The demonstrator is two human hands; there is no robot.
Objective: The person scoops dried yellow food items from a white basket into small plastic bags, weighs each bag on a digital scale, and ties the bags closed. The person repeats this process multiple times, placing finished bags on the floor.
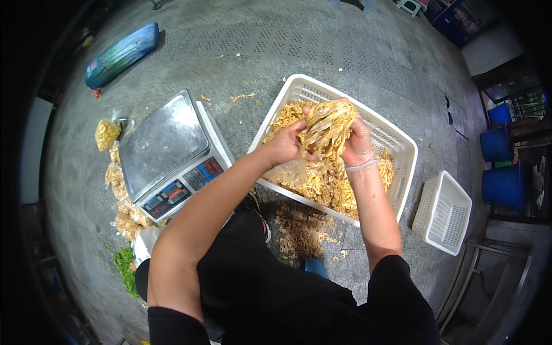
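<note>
My left hand (286, 144) and my right hand (359, 140) hold a thick bunch of wet, yellow-brown food strips (327, 125), possibly a pickled vegetable, between them. The right hand wears a thin clear plastic glove, bunched at the wrist. Both hands are above a white perforated plastic crate (407, 181) with many more loose strips (332, 189) in it. Under my left wrist, a clear plastic bag (291, 172) rests over the strips; whether the left fingers touch it I cannot tell.
Left of the crate stands a digital scale (166, 146) with a metal pan. Beyond it lie filled plastic bags (125, 211), a yellow-filled bag (108, 133) and green leaves (126, 269). Brown scraps (302, 230) litter the floor before me. A smaller white basket (446, 215) stands right; a blue wrapped bundle (123, 56) lies far left.
</note>
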